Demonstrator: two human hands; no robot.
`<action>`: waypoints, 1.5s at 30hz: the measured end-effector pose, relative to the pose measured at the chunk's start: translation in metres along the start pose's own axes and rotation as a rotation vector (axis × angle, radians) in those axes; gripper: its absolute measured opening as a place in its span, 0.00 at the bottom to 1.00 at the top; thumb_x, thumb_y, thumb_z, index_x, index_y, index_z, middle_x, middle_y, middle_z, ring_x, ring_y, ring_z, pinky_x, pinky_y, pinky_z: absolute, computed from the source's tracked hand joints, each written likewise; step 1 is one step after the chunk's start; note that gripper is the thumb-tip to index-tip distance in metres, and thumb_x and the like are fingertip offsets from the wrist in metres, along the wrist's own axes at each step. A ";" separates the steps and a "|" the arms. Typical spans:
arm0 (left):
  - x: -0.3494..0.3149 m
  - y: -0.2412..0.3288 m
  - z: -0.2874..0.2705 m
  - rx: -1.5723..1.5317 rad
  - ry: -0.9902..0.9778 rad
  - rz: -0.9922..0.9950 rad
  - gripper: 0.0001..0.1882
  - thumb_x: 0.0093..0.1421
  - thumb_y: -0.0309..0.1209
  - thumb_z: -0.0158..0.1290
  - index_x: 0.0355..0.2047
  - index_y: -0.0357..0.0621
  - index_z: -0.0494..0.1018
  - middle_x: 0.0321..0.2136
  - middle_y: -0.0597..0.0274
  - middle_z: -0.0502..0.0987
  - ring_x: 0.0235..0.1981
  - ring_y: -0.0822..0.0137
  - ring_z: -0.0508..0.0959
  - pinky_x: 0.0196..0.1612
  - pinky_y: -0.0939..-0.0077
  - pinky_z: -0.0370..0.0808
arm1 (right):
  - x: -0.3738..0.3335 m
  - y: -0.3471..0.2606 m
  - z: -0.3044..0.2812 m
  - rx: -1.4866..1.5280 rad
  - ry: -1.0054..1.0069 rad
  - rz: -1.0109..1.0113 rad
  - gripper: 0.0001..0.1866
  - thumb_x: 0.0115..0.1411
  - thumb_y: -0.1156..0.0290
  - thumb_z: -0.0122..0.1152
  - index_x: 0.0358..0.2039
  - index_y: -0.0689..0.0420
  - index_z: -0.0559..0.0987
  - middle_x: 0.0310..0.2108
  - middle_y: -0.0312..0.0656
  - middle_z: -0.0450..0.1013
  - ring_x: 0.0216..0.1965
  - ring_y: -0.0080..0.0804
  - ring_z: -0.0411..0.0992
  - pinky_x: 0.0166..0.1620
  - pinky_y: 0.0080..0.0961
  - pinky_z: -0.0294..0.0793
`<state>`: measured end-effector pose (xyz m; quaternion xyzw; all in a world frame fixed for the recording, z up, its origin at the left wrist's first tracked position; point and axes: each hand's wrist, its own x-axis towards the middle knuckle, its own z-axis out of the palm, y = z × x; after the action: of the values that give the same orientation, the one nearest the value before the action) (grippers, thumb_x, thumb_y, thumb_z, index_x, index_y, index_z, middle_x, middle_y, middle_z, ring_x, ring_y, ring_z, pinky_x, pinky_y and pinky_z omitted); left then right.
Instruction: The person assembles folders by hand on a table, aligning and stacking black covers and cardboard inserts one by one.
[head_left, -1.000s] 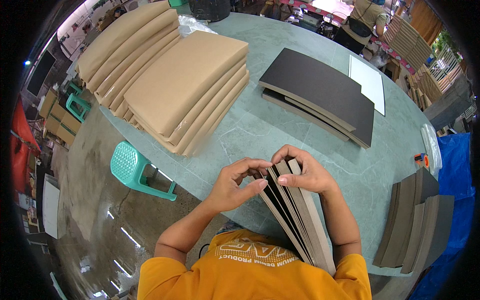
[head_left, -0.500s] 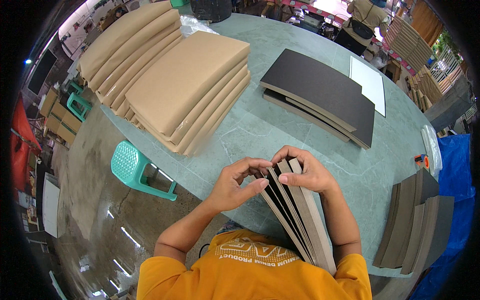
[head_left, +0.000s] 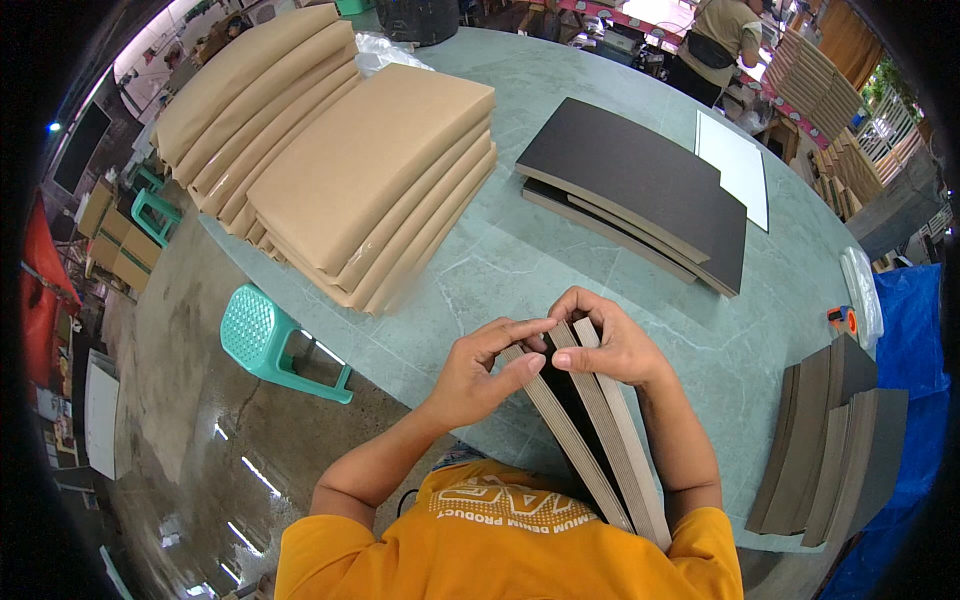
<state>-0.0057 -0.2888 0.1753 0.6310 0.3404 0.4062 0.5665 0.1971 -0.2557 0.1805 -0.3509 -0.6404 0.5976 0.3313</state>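
Note:
A stack of thick cardboard sheets (head_left: 622, 450), grey-brown at the edges with black faces, stands on edge against my shirt. It is parted into two main bundles with a dark gap between them. My left hand (head_left: 476, 370) closes on the top corner of the left bundle, thumb on the near side and fingers reaching over the top. My right hand (head_left: 622, 345) grips the top of the right bundle, its thumb pressed against the board edges. The fingertips of both hands nearly meet above the gap. Farther off lies a pile of black boards (head_left: 640, 175) on the table.
Brown paper-wrapped packages (head_left: 370, 165) are piled at the far left. A white sheet (head_left: 735, 165) lies behind the black boards. More board stacks (head_left: 825, 440) and an orange tape tool (head_left: 843, 320) sit at right. A green stool (head_left: 265, 335) stands left; a person (head_left: 715, 40) works beyond.
Several loosely fanned sheets have come together into two bundles, with one wider gap between them. My left fingers have shifted slightly right over the top. The person beyond has leaned right.

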 end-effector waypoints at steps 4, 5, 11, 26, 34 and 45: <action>0.001 -0.003 0.001 -0.053 0.012 0.036 0.19 0.54 0.26 0.52 0.48 0.39 0.68 0.34 0.60 0.71 0.38 0.72 0.71 0.44 0.78 0.67 | 0.000 0.000 -0.001 -0.007 -0.014 -0.004 0.26 0.42 0.55 0.69 0.35 0.59 0.71 0.30 0.37 0.67 0.36 0.25 0.64 0.42 0.23 0.63; 0.001 -0.002 0.001 -0.057 0.011 0.031 0.19 0.54 0.26 0.52 0.48 0.39 0.68 0.34 0.60 0.71 0.38 0.72 0.71 0.44 0.78 0.67 | 0.000 0.000 -0.002 0.000 -0.014 -0.004 0.26 0.43 0.54 0.68 0.35 0.59 0.71 0.30 0.37 0.67 0.36 0.25 0.64 0.42 0.23 0.63; -0.001 -0.003 0.000 -0.078 0.009 0.035 0.19 0.55 0.26 0.52 0.48 0.39 0.68 0.34 0.60 0.71 0.39 0.72 0.70 0.45 0.78 0.67 | 0.000 0.004 -0.005 -0.016 -0.020 -0.038 0.25 0.45 0.53 0.65 0.35 0.58 0.71 0.30 0.37 0.68 0.36 0.26 0.65 0.42 0.23 0.63; -0.003 -0.009 0.001 -0.163 0.038 0.041 0.19 0.55 0.27 0.53 0.47 0.38 0.66 0.35 0.61 0.71 0.39 0.73 0.70 0.44 0.77 0.67 | 0.001 0.000 -0.006 -0.034 -0.038 -0.045 0.21 0.45 0.56 0.64 0.34 0.58 0.75 0.32 0.38 0.69 0.38 0.27 0.66 0.45 0.25 0.63; -0.003 -0.010 0.001 -0.201 0.048 0.042 0.16 0.55 0.27 0.53 0.43 0.38 0.66 0.35 0.62 0.70 0.39 0.73 0.70 0.44 0.77 0.67 | 0.000 -0.001 -0.006 0.014 -0.043 -0.021 0.20 0.45 0.57 0.64 0.34 0.58 0.75 0.32 0.37 0.69 0.38 0.27 0.66 0.46 0.25 0.62; 0.002 -0.016 -0.001 -0.060 0.019 0.102 0.16 0.52 0.29 0.55 0.40 0.39 0.67 0.34 0.61 0.70 0.39 0.71 0.70 0.43 0.75 0.66 | 0.000 -0.003 -0.003 0.017 0.002 -0.023 0.22 0.43 0.57 0.65 0.34 0.59 0.72 0.29 0.36 0.68 0.33 0.23 0.65 0.38 0.20 0.63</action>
<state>-0.0055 -0.2848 0.1600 0.6263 0.3008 0.4508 0.5604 0.1999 -0.2542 0.1840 -0.3412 -0.6388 0.5988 0.3420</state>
